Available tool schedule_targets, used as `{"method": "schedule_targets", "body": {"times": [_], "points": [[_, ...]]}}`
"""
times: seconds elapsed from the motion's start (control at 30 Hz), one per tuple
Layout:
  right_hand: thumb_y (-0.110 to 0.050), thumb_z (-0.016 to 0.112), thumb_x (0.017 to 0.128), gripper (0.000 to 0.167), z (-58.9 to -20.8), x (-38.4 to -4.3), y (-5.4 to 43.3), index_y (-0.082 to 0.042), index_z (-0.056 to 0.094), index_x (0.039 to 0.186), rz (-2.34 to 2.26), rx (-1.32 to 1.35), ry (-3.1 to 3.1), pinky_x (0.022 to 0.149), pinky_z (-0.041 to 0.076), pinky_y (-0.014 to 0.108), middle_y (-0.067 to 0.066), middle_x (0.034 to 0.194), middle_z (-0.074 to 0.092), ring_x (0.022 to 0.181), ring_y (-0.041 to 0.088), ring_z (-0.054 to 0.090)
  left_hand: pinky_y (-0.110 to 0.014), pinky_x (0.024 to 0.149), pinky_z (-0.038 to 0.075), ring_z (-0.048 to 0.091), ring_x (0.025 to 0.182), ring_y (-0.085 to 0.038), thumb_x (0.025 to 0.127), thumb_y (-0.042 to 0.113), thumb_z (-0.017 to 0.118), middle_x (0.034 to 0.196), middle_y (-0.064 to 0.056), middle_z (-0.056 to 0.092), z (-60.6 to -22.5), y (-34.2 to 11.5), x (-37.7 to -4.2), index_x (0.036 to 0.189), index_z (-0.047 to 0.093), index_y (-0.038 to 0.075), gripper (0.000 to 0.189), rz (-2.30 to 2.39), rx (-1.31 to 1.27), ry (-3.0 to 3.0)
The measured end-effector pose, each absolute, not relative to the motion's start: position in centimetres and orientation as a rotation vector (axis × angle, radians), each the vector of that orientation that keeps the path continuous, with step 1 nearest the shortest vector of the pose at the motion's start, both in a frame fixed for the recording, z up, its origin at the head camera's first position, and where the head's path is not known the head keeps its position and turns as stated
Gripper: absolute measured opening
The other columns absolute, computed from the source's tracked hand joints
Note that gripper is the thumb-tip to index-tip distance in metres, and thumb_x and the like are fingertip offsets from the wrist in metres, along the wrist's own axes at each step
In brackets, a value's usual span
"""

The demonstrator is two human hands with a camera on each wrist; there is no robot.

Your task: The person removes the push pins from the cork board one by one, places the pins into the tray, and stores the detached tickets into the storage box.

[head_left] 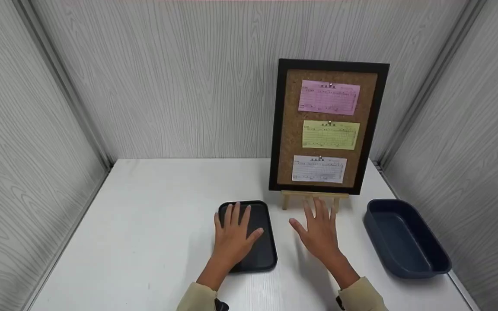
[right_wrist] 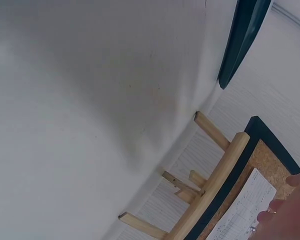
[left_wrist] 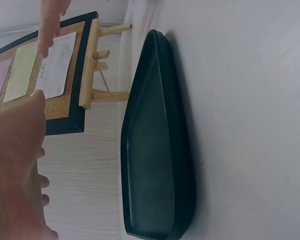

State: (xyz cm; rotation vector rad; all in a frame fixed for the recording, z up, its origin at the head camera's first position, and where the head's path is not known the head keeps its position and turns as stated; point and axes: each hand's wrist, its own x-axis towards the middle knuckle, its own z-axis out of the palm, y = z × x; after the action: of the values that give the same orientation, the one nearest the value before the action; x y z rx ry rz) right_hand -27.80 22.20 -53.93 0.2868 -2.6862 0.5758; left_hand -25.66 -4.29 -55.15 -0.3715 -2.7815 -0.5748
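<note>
While both hands are raised over the table [head_left: 158,242], the head view shows the left hand [head_left: 231,239] above the tray [head_left: 260,248] and the right hand [head_left: 320,237] in front of the easel [head_left: 314,194]. The fingers of both hands are extended and spread, and grasp nothing. The tray lies flat, to the left of the easel, a position that seems to suit the left hand's reach. The easel holds the board [head_left: 291,134] up, presumably so that its face can be read from the near side. On the board, the pink slip [head_left: 329,98], yellow slip [head_left: 330,136] and white slip [head_left: 319,169] hang one below another, each retained by a pin at its upper edge. The bin [head_left: 409,248] stands at the right, hollow side up, probably placed there to keep the board unobstructed.

The left wrist view shows the tray resting on the table, rim upward. The left hand is apart from it, so the table alone supports the tray.

The right wrist view shows the easel's ledge under the board's lower edge, evidently bearing its weight. The right hand is partly cut off; its visible fingertips overlap the white slip, but contact cannot be confirmed
</note>
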Motion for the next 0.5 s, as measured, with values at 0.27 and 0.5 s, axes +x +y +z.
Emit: {"method": "schedule_targets", "body": {"times": [0.27, 0.5], "points": [[-0.051, 0.053, 0.102, 0.063, -51.2, -28.5, 24.4, -0.011, 0.046, 0.15, 0.971, 0.077, -2.633, 0.112, 0.033, 0.059, 0.016, 0.153, 0.043, 0.142, 0.036, 0.04, -0.053, 0.112, 0.035, 0.048, 0.134, -0.03, 0.101, 0.05, 0.056, 0.147, -0.01, 0.052, -53.1, -3.8, -27.1, 0.147, 0.05, 0.014, 0.059, -0.547, -0.377, -2.566], [-0.054, 0.051, 0.102, 0.064, -48.1, -30.7, 27.3, -0.009, 0.05, 0.146, 1.256, -0.019, -2.476, 0.105, 0.041, 0.053, 0.013, 0.143, 0.05, 0.13, 0.032, 0.05, -0.044, 0.1, 0.049, 0.061, 0.117, -0.024, 0.097, 0.035, 0.068, 0.128, -0.005, 0.065, -49.6, -2.6, -30.1, 0.134, 0.063, 0.013, 0.043, -0.599, -0.426, -2.333]]}}
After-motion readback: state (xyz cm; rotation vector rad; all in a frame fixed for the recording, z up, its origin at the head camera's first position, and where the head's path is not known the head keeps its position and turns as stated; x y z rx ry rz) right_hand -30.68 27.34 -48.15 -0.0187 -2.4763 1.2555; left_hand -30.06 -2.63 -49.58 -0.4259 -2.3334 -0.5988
